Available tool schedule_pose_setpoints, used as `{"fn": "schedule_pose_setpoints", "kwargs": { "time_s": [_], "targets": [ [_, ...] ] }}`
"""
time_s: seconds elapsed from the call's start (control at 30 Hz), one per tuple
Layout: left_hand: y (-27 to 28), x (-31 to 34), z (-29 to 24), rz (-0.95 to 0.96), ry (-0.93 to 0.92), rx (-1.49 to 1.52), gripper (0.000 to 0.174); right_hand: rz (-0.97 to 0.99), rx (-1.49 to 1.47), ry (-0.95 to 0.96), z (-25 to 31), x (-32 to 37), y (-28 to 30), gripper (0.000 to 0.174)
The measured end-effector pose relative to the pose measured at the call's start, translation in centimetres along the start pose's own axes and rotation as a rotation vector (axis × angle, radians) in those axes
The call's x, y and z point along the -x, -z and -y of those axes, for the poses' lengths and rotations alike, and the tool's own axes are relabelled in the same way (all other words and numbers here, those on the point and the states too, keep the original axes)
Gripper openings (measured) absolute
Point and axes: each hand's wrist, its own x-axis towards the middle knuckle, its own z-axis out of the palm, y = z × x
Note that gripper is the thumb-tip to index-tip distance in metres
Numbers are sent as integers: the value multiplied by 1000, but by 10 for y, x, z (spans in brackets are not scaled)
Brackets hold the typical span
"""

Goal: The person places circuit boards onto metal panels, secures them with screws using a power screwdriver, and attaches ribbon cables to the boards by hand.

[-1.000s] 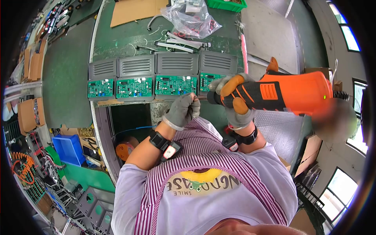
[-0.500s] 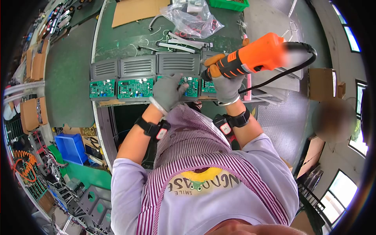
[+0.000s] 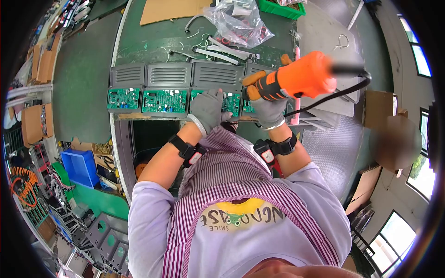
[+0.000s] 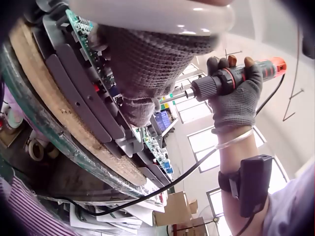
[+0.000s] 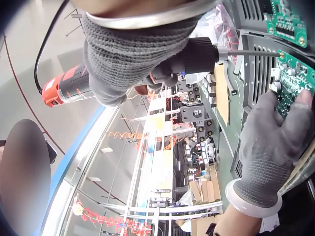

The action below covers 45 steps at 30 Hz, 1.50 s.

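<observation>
My gloved right hand (image 3: 269,110) grips an orange and black electric screwdriver (image 3: 303,76). In the right wrist view its long bit (image 5: 251,52) reaches to a brass-coloured screw spot at the corner of a green circuit board (image 5: 293,73). My gloved left hand (image 3: 206,110) rests on that board, thumb and fingers spread over its parts and covering much of it. The board lies in a grey slotted housing (image 3: 218,74). To the left sit two more boards in like housings, one of them a green board (image 3: 164,101); another lies partly hidden under the right hand.
White ribbon cables (image 3: 218,54) and a clear plastic bag (image 3: 243,28) lie behind the housings. Farther back are a cardboard sheet (image 3: 171,10) and a green bin (image 3: 285,8). The screwdriver's black cord (image 3: 331,98) loops down on the right.
My left hand has gone from the bit tip in front of the bench edge up onto the board. The screwdriver has swung over the boards, and its bit now meets the board's corner.
</observation>
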Motion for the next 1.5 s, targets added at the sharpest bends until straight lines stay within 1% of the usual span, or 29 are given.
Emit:
{"fn": "schedule_pose_setpoints", "kwargs": {
  "time_s": [0.03,0.07,0.17,0.27,0.33,0.37,0.43,0.47,0.53,0.57,0.67,0.7,0.8,0.93,1.07,1.17,1.27,1.37,1.47,1.5],
  "targets": [
    [1,-1,-1,26,16,-1,76,41,36,6,2,-2,0,9],
    [1,-1,-1,51,33,-1,76,32,38,2,3,-3,-1,9],
    [-4,0,3,-13,-15,-8,76,5,11,-2,2,-3,-6,10],
    [0,0,1,-4,-10,5,76,-9,-46,12,-5,-4,-4,10],
    [2,0,-1,40,16,-12,77,11,-55,26,-9,-5,-3,14],
    [2,0,-1,64,29,-21,78,-16,-78,-6,-4,-5,-2,12],
    [-2,1,2,-27,2,13,71,-67,-120,-80,16,-4,3,8],
    [-4,2,3,-73,-14,30,68,-87,-241,-22,22,-5,5,9],
    [4,7,5,-250,18,284,52,-129,-481,103,32,-9,10,10],
    [7,9,7,-338,29,412,44,-115,-477,122,37,-8,15,13],
    [8,18,13,-153,463,1461,20,-159,-504,126,35,-1,24,18],
    [27,22,7,-47,532,1730,9,-109,-499,61,34,4,30,23],
    [21,28,3,195,680,2195,9,-109,-756,67,45,7,22,28],
    [14,34,-6,271,644,2159,9,-89,-777,63,51,14,23,29],
    [10,35,-7,255,555,2154,13,-46,-741,29,46,21,23,27],
    [7,34,-13,187,562,2281,13,-69,-782,29,51,21,18,27],
    [8,36,-14,212,533,2421,10,-63,-802,15,53,23,16,27],
    [12,35,-16,238,501,2453,12,-37,-745,30,53,24,16,28],
    [11,37,-13,326,405,2362,15,-26,-724,34,52,26,16,29],
    [11,38,-14,300,410,2327,17,-24,-728,30,51,26,16,29]
  ]
}}
